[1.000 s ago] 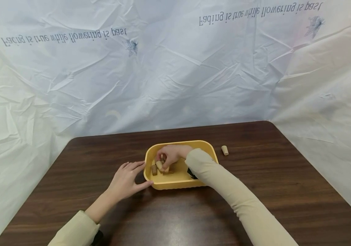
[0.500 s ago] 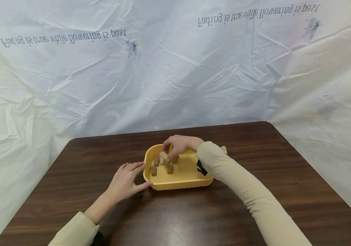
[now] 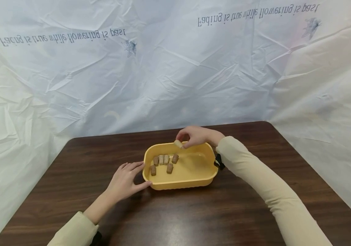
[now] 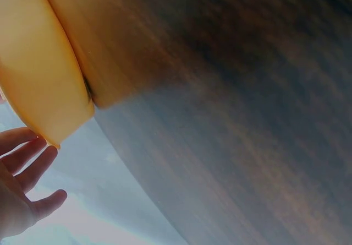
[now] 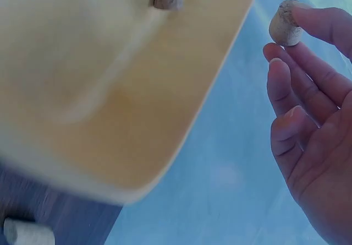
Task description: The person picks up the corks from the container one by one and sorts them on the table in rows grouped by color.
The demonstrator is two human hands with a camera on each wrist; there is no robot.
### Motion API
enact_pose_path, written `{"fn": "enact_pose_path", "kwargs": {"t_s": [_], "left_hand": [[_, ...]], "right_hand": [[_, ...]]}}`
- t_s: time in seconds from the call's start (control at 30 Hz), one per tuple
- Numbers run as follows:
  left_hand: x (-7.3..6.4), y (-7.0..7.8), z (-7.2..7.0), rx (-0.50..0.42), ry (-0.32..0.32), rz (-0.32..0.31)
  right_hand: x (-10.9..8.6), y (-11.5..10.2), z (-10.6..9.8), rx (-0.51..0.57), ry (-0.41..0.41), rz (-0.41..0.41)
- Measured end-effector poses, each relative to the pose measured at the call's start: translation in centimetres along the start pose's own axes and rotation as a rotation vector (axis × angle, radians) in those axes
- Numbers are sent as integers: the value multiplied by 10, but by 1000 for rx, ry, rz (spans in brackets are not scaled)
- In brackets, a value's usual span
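Note:
My right hand [image 3: 195,135] pinches a pale cork stopper [image 3: 178,144] between thumb and fingers, at the far rim of the yellow tub [image 3: 180,185]. In the right wrist view this cork [image 5: 286,25] sits at the tips of the thumb and fingers, outside the tub wall. My left hand [image 3: 126,181] rests spread at the tub's left end, fingertips and thumb against its rim. The left wrist view shows these fingers [image 4: 38,170] fairly straight at the tub's edge. Inside the tub lie two pale corks [image 3: 164,159] side by side, and several brown corks, one [image 3: 170,168] nearer the front.
Another pale cork [image 5: 30,233] lies on the table beyond the tub's right end, shown in the right wrist view; in the head view the right sleeve [image 3: 255,177] covers that area. The dark wooden table [image 3: 175,218] is backed by a creased white sheet [image 3: 163,68].
My right hand has lifted a pale cork from the group at the tub's left side and carried it right and away to the far rim. My left hand has stayed put.

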State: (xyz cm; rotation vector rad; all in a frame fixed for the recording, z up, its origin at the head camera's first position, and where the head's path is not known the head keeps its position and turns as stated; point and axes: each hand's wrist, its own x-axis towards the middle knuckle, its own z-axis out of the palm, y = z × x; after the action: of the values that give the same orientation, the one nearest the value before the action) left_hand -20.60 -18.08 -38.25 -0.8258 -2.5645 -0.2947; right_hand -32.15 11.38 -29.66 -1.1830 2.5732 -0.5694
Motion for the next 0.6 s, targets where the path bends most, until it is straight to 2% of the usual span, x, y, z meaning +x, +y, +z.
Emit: {"fn": "enact_pose_path", "kwargs": {"t_s": [0.4, 0.6], "left_hand": [[-1, 0, 1, -2, 1, -2], [-2, 0, 1, -2, 3, -2]], "right_hand": [[-39, 33, -11, 33, 113, 4], [-60, 51, -11, 60, 139, 22]]}}
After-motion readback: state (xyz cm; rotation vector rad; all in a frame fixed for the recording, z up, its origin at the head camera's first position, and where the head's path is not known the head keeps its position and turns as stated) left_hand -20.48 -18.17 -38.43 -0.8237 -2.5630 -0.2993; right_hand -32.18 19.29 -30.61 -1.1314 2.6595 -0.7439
